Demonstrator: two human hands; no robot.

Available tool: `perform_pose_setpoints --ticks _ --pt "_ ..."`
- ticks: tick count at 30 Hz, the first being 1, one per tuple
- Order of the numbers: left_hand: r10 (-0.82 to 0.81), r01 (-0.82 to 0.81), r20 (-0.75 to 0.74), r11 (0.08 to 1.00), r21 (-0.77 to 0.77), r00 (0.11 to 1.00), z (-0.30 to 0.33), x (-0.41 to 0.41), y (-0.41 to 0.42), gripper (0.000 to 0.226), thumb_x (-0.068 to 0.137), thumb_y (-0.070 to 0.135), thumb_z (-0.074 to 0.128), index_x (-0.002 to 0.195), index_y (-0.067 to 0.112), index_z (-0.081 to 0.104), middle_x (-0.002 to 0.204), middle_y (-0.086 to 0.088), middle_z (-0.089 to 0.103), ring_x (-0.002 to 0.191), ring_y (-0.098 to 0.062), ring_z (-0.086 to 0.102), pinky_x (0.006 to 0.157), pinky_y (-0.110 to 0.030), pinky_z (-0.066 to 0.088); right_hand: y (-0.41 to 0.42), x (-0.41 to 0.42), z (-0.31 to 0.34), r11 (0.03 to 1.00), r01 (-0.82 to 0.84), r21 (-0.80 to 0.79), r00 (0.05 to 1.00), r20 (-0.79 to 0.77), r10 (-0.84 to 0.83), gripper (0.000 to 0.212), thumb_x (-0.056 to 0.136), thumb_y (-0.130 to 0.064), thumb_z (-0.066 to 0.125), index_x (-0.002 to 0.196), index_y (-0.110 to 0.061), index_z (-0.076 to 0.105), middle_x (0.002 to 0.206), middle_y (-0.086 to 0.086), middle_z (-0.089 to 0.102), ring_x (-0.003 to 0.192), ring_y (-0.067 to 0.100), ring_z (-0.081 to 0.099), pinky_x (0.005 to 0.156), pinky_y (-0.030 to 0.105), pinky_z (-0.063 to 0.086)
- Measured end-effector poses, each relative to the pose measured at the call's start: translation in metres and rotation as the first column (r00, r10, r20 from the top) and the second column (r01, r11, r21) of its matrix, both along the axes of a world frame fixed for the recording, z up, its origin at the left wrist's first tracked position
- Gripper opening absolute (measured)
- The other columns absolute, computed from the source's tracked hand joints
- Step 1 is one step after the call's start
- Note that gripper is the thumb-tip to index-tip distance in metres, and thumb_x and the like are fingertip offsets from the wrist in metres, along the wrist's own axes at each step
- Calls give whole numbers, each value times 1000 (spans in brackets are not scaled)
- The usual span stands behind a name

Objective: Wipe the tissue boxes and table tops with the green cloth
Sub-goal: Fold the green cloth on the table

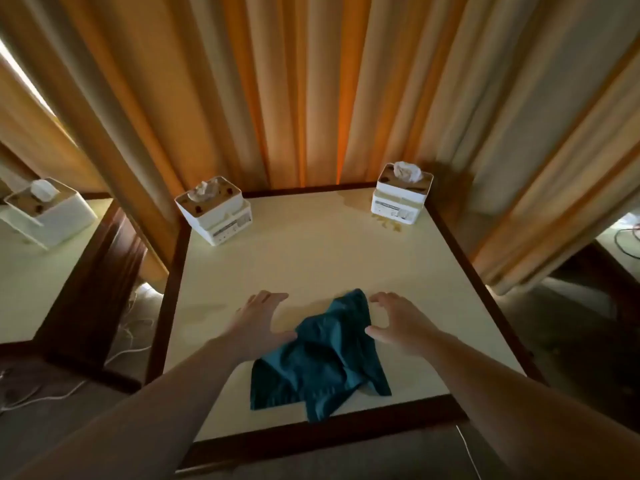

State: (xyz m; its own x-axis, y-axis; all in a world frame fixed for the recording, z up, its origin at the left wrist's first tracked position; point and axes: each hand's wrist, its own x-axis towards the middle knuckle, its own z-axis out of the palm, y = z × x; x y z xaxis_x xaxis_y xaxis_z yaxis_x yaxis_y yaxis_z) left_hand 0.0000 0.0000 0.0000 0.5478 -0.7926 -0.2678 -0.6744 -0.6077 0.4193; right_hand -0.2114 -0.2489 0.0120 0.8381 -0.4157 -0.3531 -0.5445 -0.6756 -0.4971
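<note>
We see the green cloth (320,355) lying crumpled on the near half of the cream counter (311,265), with the left hand (258,325) and right hand (398,322) flanking it, fingers (273,296) spread and relaxed, holding nothing; left thumb looks to touch the cloth edge. At the far corners we note the left tissue box (216,213) and right tissue box (401,195), with orange curtains (311,91) behind and another tissue box (45,211) on a neighbouring counter at left.

Dim warm room, orange glow through curtain (311,98), soft focus, wide-angle bending at edges
</note>
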Motion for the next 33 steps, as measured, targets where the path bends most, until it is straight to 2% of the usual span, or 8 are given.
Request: perform_pose_setpoints --ticks 7,12,16,20,23,27,31,33 --pt "-32 43 -104 994 102 994 -46 -28 17 80 95 60 60 160 28 26 156 6 32 143 -19 33 116 -39 37 37 -42 -40 999 -8 51 990 -138 15 50 97 -43 61 143 -29 49 140 -10 47 127 13 49 99 28 44" --pt "-27 39 -133 995 89 991 -59 -37 21 83 94 56 63 161 27 23 154 4 34 141 -19 35 113 -39 40 54 -64 -55 995 -76 68 980 -181 87 32 87 -43 70 110 -33 50 111 -14 38 83 8 47 69 24 40" --pt "-23 32 -139 997 64 990 -59 -38 18 84 95 53 63 162 24 22 155 2 32 143 -21 33 115 -39 38 58 -66 -66 997 -57 -59 992 -118 49 11 99 -35 65 95 -28 58 110 -11 42 96 8 47 83 28 50" --pt "-28 36 -160 998 49 987 -56 -36 17 83 95 52 63 161 24 22 155 1 32 144 -22 32 116 -40 36 60 -65 -69 994 -55 -94 989 -140 41 38 96 -49 65 126 -28 55 123 -9 45 109 13 47 94 32 49" --pt "-19 26 -173 999 39 985 -55 -33 18 82 94 51 64 161 25 24 154 1 33 143 -22 32 117 -41 35 64 -62 -71 980 -61 -190 988 -151 32 25 103 -41 58 119 -22 61 115 -7 44 104 14 46 91 30 47" --pt "4 1 -189 1000 27 982 -53 -25 23 82 93 52 66 160 26 25 155 3 32 144 -21 32 116 -40 35 61 -46 -53 986 35 -165 997 -67 -47 13 106 -29 47 94 -25 51 101 -10 48 95 13 49 86 35 50" --pt "20 -23 -188 1000 -12 982 -39 -12 19 78 94 49 65 158 27 27 156 4 30 145 -20 31 114 -39 36 51 -12 1 983 168 -77 979 127 -157 13 105 -28 46 93 -29 51 83 -4 63 67 13 58 56 32 47" --pt "38 -49 -188 997 -53 981 -28 -3 15 75 94 48 67 156 27 31 154 5 31 144 -21 32 112 -38 37 45 8 35 983 164 -85 961 240 -140 10 105 -25 52 95 -26 54 81 -4 66 67 11 62 60 36 55"
